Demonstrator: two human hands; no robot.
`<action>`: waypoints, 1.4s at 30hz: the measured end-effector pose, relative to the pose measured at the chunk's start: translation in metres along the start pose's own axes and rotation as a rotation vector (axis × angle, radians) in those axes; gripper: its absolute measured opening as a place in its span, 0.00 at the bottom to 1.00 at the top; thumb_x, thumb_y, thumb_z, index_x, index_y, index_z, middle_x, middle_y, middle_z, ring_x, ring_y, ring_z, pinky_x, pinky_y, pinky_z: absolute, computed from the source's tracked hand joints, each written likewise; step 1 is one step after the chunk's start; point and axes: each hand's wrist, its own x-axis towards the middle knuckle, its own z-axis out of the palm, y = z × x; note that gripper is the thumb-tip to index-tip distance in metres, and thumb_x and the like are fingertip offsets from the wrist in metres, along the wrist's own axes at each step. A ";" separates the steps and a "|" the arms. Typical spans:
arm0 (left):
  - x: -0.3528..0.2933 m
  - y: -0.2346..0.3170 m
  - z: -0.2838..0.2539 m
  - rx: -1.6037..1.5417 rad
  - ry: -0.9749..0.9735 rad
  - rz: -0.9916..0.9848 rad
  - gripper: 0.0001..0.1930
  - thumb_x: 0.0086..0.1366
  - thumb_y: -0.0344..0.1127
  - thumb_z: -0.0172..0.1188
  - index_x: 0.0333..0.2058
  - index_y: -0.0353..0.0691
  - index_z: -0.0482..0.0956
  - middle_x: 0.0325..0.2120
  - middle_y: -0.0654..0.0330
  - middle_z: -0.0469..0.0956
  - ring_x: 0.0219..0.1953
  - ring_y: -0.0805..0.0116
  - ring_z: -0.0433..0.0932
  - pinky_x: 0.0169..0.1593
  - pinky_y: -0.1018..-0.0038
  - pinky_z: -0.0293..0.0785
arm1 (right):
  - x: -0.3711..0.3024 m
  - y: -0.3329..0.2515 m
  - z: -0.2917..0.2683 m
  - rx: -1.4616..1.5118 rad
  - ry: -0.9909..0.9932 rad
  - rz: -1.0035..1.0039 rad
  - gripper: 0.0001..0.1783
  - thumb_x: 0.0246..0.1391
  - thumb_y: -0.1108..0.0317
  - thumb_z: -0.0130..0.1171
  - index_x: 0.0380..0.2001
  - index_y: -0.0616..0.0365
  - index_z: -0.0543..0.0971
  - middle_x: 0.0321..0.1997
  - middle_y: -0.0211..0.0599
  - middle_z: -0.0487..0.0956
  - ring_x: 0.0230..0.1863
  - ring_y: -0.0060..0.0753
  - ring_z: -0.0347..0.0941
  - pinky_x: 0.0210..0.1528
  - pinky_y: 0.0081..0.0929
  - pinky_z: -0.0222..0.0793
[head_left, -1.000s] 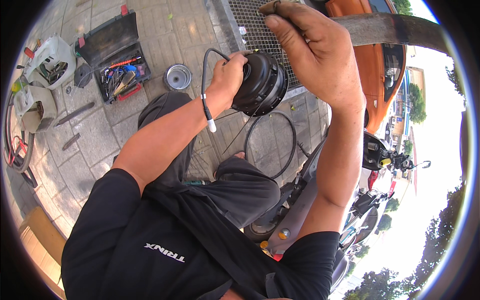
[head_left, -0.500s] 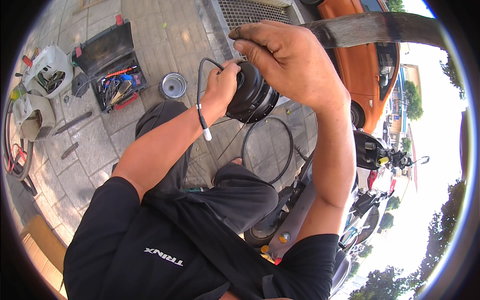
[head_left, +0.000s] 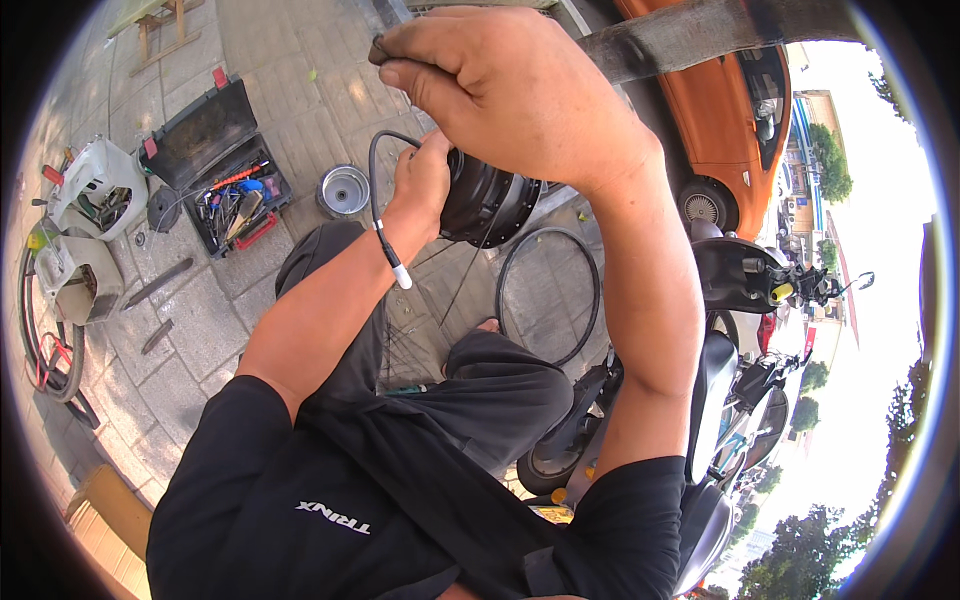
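My left hand [head_left: 422,188] is closed on a black wheel hub motor [head_left: 488,208], raised in front of me. The hub has a flange with small holes round its rim. From its side a black cable [head_left: 375,165] loops out and down over my left wrist to a white-capped end [head_left: 402,277]. A thin spoke-like rod shows below the hub. My right hand [head_left: 510,95] is up above the hub and hides its top. Its thumb and forefinger are pinched together, their tips darkened with grime; what lies between them, if anything, I cannot make out.
An open toolbox [head_left: 240,205] full of hand tools lies at the left on the paving, beside cut-open plastic containers [head_left: 98,195]. A round metal bowl [head_left: 343,190] stands nearer. A black wheel rim [head_left: 502,290] lies past my knee. Parked scooters [head_left: 735,270] and an orange car [head_left: 700,120] are at right.
My right hand has moved left across the hub, still pinched. The hub and my left hand have shifted slightly left and down in the picture.
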 end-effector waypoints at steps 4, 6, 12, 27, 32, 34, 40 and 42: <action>0.002 -0.001 -0.001 -0.025 -0.049 -0.058 0.25 0.72 0.38 0.43 0.61 0.29 0.74 0.47 0.46 0.83 0.42 0.56 0.88 0.47 0.60 0.88 | -0.028 -0.008 -0.035 0.209 0.383 0.108 0.12 0.65 0.68 0.63 0.43 0.67 0.84 0.33 0.48 0.84 0.33 0.46 0.83 0.36 0.36 0.78; 0.001 -0.003 0.000 -0.061 -0.081 -0.069 0.25 0.72 0.37 0.42 0.62 0.30 0.74 0.46 0.46 0.83 0.41 0.55 0.88 0.47 0.58 0.88 | -0.055 -0.012 -0.041 0.282 0.604 0.251 0.15 0.69 0.65 0.62 0.45 0.69 0.84 0.33 0.44 0.85 0.31 0.39 0.83 0.36 0.32 0.79; 0.003 0.003 -0.006 -0.174 -0.102 -0.122 0.23 0.73 0.40 0.42 0.57 0.34 0.77 0.47 0.47 0.84 0.42 0.55 0.88 0.47 0.57 0.88 | -0.157 -0.013 -0.014 0.672 1.303 0.719 0.21 0.70 0.63 0.62 0.56 0.70 0.77 0.34 0.43 0.82 0.30 0.35 0.81 0.37 0.32 0.80; 0.007 -0.006 -0.004 -0.117 -0.066 -0.092 0.24 0.74 0.43 0.42 0.57 0.34 0.77 0.47 0.51 0.84 0.43 0.56 0.88 0.49 0.58 0.87 | -0.249 -0.005 0.064 0.929 1.728 0.976 0.16 0.69 0.61 0.62 0.51 0.64 0.77 0.35 0.39 0.82 0.32 0.33 0.82 0.38 0.33 0.81; 0.010 -0.010 -0.006 -0.100 -0.072 -0.073 0.24 0.74 0.42 0.42 0.58 0.34 0.77 0.47 0.51 0.84 0.43 0.57 0.87 0.49 0.60 0.87 | -0.250 -0.005 0.073 0.994 1.748 0.997 0.16 0.69 0.61 0.62 0.50 0.63 0.78 0.35 0.37 0.82 0.33 0.32 0.81 0.39 0.32 0.80; 0.012 -0.012 -0.007 -0.092 -0.065 -0.067 0.24 0.74 0.42 0.42 0.58 0.34 0.76 0.47 0.51 0.84 0.43 0.57 0.87 0.49 0.60 0.87 | -0.251 -0.005 0.076 1.005 1.760 1.000 0.16 0.69 0.60 0.62 0.50 0.63 0.78 0.35 0.36 0.81 0.34 0.32 0.81 0.40 0.32 0.80; 0.012 -0.013 -0.008 -0.121 -0.103 -0.056 0.21 0.73 0.43 0.45 0.54 0.36 0.78 0.45 0.53 0.84 0.41 0.59 0.87 0.48 0.61 0.87 | -0.255 -0.010 0.083 1.031 1.760 1.043 0.18 0.70 0.58 0.62 0.53 0.61 0.78 0.36 0.34 0.81 0.36 0.30 0.81 0.42 0.30 0.79; 0.012 -0.013 -0.009 -0.112 -0.112 -0.060 0.21 0.73 0.43 0.45 0.53 0.36 0.79 0.45 0.52 0.84 0.41 0.59 0.87 0.48 0.61 0.87 | -0.255 -0.011 0.084 1.032 1.778 1.036 0.18 0.70 0.58 0.62 0.53 0.61 0.78 0.36 0.34 0.81 0.36 0.30 0.81 0.42 0.30 0.79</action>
